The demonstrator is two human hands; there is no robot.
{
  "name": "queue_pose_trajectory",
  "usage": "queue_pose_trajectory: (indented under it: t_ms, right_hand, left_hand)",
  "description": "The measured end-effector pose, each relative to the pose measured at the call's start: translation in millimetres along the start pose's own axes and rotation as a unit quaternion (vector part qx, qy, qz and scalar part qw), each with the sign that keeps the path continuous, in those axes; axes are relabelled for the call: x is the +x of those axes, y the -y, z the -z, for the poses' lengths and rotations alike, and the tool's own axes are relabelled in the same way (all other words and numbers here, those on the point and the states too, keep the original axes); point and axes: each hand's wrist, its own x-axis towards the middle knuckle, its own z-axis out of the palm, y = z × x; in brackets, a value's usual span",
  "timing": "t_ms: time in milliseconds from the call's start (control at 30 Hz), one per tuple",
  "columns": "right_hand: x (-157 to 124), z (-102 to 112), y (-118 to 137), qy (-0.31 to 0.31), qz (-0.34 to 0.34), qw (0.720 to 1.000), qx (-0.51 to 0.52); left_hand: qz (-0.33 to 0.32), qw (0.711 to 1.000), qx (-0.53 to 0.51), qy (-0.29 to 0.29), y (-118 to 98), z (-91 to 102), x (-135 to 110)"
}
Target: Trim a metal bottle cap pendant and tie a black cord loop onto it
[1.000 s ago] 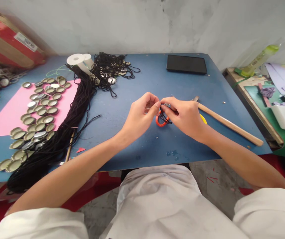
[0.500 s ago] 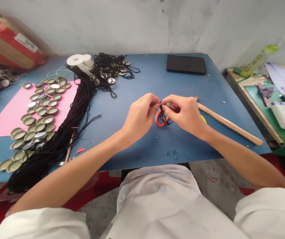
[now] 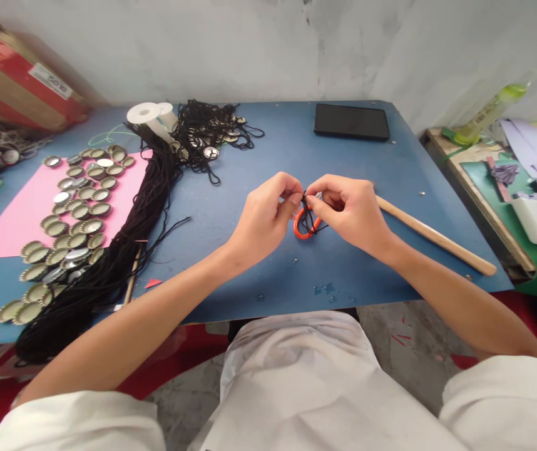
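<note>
Over the middle of the blue table (image 3: 268,269) my left hand (image 3: 266,216) and my right hand (image 3: 350,210) meet, fingertips pinched together. Both pinch a short black cord (image 3: 310,219) that hangs down between them. My right fingertips also hold a small silvery bottle cap (image 3: 318,196), mostly hidden. Just under the hands an orange scissors handle (image 3: 302,227) lies on the table. A wooden stick (image 3: 432,237) runs out from behind my right hand toward the right edge.
A pink sheet (image 3: 19,216) at left carries several bottle caps (image 3: 74,213). Beside it lies a long bundle of black cords (image 3: 122,244), with a white spool (image 3: 149,116) and a pile of corded caps (image 3: 207,134) behind. A black tablet (image 3: 352,121) sits at the back; a cluttered side table (image 3: 512,188) at right.
My right hand has drawn slightly to the right and turned, opening a small gap between the fingertips where the cord shows. The left hand has barely moved.
</note>
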Motion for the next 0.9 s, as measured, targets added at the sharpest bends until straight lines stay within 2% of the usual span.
queue_pose_trajectory:
  t_ms: [200,433,633,767,900]
  right_hand:
    - [-3.7,0.3,2.5,-0.022,0.03,0.997,-0.071]
    - [-5.4,-0.5,-3.2,-0.037,0.081,0.984,-0.154]
    - [-7.0,-0.3,-10.5,-0.036,0.143,0.951,-0.273]
    - [-8.0,5.1,-13.1,-0.006,0.179,0.926,-0.333]
    - [-9.0,9.3,-13.0,0.016,0.232,0.888,-0.397]
  left_hand:
    - [0.066,0.989,-0.127,0.025,-5.5,-0.5,2.0]
    - [0.135,0.95,-0.276,0.051,-5.3,-2.4,4.2]
    - [0.179,0.922,-0.341,0.049,-10.0,-2.7,4.1]
    - [0.192,0.921,-0.336,0.042,-13.3,-2.1,4.3]
    - [0.191,0.93,-0.313,0.025,-15.6,-2.8,3.6]
